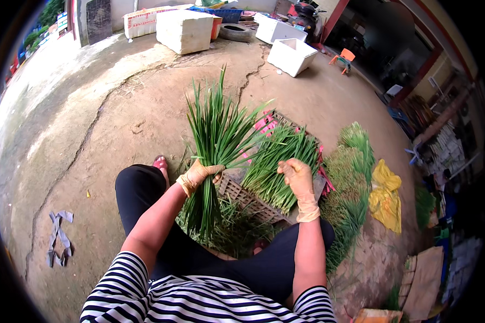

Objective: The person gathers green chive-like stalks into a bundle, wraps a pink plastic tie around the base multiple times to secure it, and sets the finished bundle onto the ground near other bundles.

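My left hand [201, 174], in a thin pale glove, is closed around the middle of a bunch of long green leaves [214, 133], whose tips fan out away from me while the other ends hang between my knees. My right hand [297, 174], gloved too, is raised with curled fingers over a pile of green stalks [281, 161]; whether it pinches a thin leaf cannot be told. The stalks lie on a board across a brown plastic crate [246, 198], with pink ties [266, 123] beside them. Loose leaves [238, 226] lie on the ground between my legs.
To the right lie a long heap of green stalks [345, 177] and a yellow plastic bag [385, 196]. White foam boxes [184, 32], a tyre [235, 33] and an orange child's chair [346, 55] stand farther off. Grey cloth strips [59, 238] lie at left on the cracked concrete.
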The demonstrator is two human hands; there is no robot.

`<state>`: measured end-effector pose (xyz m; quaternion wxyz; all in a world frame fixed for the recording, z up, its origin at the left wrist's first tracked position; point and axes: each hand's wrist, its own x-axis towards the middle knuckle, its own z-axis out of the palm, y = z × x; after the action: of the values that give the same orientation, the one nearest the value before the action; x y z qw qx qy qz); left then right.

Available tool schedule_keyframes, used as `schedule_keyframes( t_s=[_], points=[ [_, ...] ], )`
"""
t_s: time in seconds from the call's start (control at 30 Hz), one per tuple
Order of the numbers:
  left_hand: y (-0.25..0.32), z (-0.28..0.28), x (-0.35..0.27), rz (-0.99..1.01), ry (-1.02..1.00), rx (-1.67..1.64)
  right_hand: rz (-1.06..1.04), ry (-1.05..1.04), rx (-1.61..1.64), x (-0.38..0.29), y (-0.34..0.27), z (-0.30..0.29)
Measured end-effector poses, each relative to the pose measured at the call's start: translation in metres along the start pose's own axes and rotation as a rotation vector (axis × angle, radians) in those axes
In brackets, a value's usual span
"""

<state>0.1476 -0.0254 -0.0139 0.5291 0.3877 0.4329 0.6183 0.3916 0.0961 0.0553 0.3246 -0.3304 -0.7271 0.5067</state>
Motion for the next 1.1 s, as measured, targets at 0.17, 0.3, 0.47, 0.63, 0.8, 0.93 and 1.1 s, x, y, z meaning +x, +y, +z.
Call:
schedule_keyframes(
  t_s=[0.17,0.3,0.47,0.63,0.8,0.93,1.1],
  points=[
    [-0.004,-0.008,0.001,-0.037,0.014,0.013,-0.289,0.3,0.176,0.008,0.008,-0.024],
    [-0.002,-0.008,0.002,-0.067,0.046,0.055,-0.161,0.307,0.079,0.002,-0.004,-0.025],
    [-0.012,-0.016,0.011,-0.035,-0.08,0.136,-0.561,0.304,-0.794,0.01,-0.014,-0.009],
    [-0.015,-0.012,0.014,-0.048,-0.136,0.103,-0.478,0.175,-0.597,0.016,0.002,0.004],
    [-0.018,-0.022,0.018,-0.053,-0.097,0.081,-0.272,0.265,0.508,0.014,-0.003,-0.004],
    [-0.016,-0.022,0.016,-0.07,-0.184,0.088,-0.202,0.432,0.602,0.017,0.012,-0.011],
    [-0.015,-0.01,0.012,-0.085,-0.304,0.067,-0.032,0.143,0.596,0.024,0.018,0.007]
  ],
)
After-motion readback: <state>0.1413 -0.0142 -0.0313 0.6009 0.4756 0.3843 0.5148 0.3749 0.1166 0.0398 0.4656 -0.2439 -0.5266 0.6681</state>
